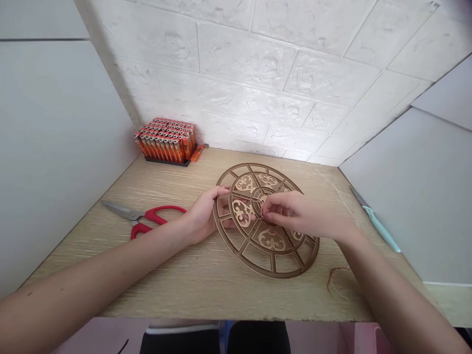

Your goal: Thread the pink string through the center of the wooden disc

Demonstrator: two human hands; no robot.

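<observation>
A round brown openwork disc with scroll patterns and spokes is held tilted above the table. My left hand grips its left rim, thumb on the near face and fingers showing behind through the gaps. Over the disc's centre, my right hand is closed in a pinch. Something small and reddish shows at its fingertips, too small to name.
Red-handled scissors lie at left. Behind them stands a block of orange lighters, with one lighter beside it. A mint-handled knife rests by the right panel. Loose threads lie near the right forearm.
</observation>
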